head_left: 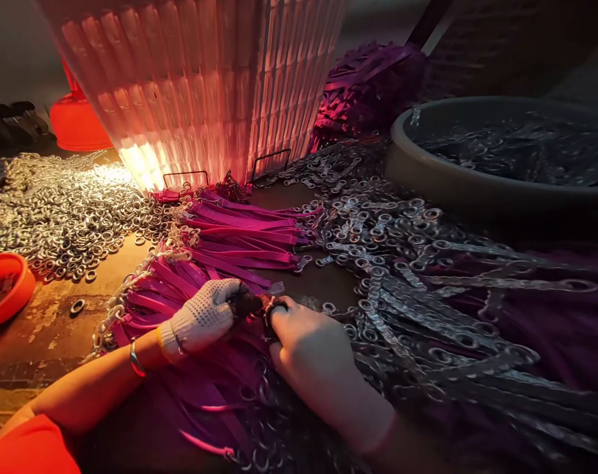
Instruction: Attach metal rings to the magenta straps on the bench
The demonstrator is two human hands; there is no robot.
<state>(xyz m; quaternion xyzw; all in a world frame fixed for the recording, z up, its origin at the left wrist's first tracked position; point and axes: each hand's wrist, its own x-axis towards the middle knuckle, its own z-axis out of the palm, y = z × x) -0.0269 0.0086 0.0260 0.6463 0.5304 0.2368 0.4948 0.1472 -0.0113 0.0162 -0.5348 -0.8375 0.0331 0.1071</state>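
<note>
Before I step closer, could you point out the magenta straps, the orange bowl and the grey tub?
Magenta straps (240, 232): head view, on the middle of the upper bunch.
Orange bowl (21, 297): head view, on the right side of its wall.
Grey tub (429, 181): head view, on its outer wall below the rim.

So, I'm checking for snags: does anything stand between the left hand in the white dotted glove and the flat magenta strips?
Nothing visible does: the left hand is right over the magenta strips. The heaped silver metal rings lie off to the left, and the right hand is to its right.
</note>
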